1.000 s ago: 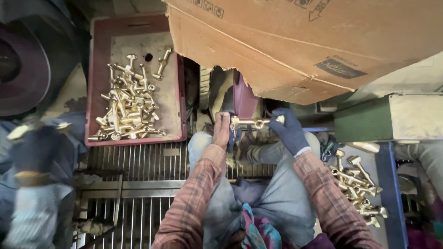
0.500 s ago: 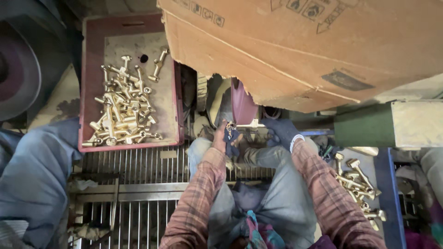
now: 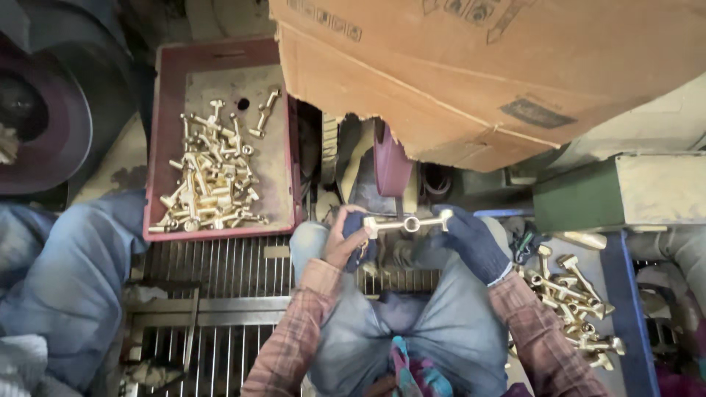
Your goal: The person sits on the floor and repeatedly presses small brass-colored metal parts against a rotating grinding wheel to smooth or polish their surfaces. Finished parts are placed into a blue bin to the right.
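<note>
Brass is what I see between my two hands: a long brass fitting (image 3: 407, 223) with a ring in its middle, held level above my knees. My left hand (image 3: 346, 239) is closed on its left end, and my right hand (image 3: 471, 239), in a dark blue glove, is closed on its right end, so both are clamped on the same piece and stand apart from each other. Just beyond the fitting there is a dark red wheel (image 3: 391, 165) of a machine, under a big cardboard sheet (image 3: 478, 73). To my left a red tray (image 3: 168, 132) holds a heap of similar brass parts (image 3: 213, 176). To my right more brass parts (image 3: 570, 301) lie in a pile beside a blue edge. A metal grate (image 3: 220, 268) is under my left arm, and another person's leg in jeans (image 3: 81, 272) is at the far left.
</note>
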